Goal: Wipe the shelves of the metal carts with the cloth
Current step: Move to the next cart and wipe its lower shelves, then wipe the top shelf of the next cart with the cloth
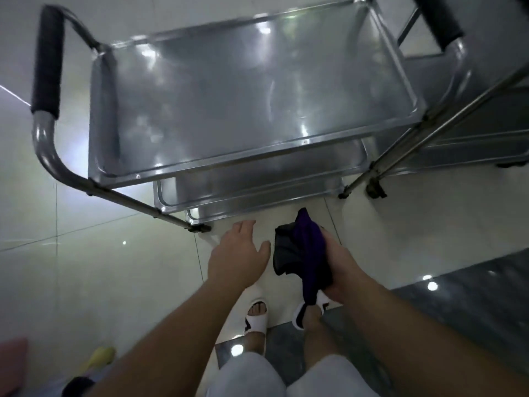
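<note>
A stainless steel cart (249, 90) stands in front of me, seen from above. Its bare top shelf is shiny, and the edges of two lower shelves (257, 179) show beneath it. A black-padded handle (47, 61) curves along its left side. My right hand (340, 270) grips a bunched dark purple and black cloth (297, 253) below the cart's near edge, above the floor. My left hand (237, 253) hovers beside the cloth with fingers spread and relaxed, holding nothing, just short of the lowest shelf's corner.
A second metal cart (472, 110) with a black-padded handle (438, 21) stands against the first one's right side. The floor is glossy pale tile (86, 267), darker at the lower right. My feet in white sandals (254, 313) are below. Pink and yellow items (100, 356) lie at the lower left.
</note>
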A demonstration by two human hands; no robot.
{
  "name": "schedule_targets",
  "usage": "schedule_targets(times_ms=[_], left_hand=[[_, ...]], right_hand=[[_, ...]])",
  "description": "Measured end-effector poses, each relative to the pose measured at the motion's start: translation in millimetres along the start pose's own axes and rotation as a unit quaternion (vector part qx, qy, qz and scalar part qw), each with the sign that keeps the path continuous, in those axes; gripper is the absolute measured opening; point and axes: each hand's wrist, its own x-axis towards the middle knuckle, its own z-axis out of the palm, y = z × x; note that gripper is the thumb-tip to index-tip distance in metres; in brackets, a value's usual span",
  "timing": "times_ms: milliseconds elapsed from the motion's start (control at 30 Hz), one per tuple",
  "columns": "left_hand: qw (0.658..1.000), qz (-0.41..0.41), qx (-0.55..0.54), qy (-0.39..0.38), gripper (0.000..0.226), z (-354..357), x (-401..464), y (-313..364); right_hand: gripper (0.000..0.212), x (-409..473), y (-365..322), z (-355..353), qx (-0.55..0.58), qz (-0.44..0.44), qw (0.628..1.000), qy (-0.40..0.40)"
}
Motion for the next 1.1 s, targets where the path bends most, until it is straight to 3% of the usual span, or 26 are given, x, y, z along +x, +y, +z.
schedule_targets(times_ms=[167,333,400,467,533,733,1000,1100], left_hand=[[0.998,0.058,-0.03,0.024,0.065,-43.8,-37.1,20.0],[0.992,0.114,-0.053,0.024,0.068,-56.0,-59.3,60.4],[0.989,0.137,-0.053,0.01,0.069,-55.6,-68.3,85.3],[0.986,0.16,-0.051,0.008,0.069,-55.7,-76.6,112.9],[0.982,0.181,-0.048,0.011,0.069,-55.1,-84.7,140.4],[0.978,0.202,-0.045,0.009,0.07,-31.3,-91.8,229.9],[0.975,0.215,-0.058,-0.006,0.065,25.6,-111.1,398.7],[0.977,0.207,-0.058,-0.006,0.068,39.7,-112.6,445.3]], right_hand=[[0.055,-89.0,-5.2,10.3,-0.005,-0.062,0.998,-0.015],[0.037,-162.9,-22.2,-3.7,0.035,-0.094,0.989,-0.11],[0.032,-183.9,-29.3,-20.4,0.051,-0.121,0.986,-0.101],[0.036,-201.0,-38.8,-44.6,0.045,-0.161,0.985,-0.03],[0.039,-216.7,-49.5,-68.6,0.05,-0.204,0.978,-0.01],[0.04,-249.5,-83.9,-143.5,0.083,-0.221,0.972,-0.012],[0.045,-298.9,-163.1,-278.3,0.146,-0.226,0.963,-0.005],[0.04,-311.7,-203.3,-311.7,0.152,-0.244,0.957,-0.045]])
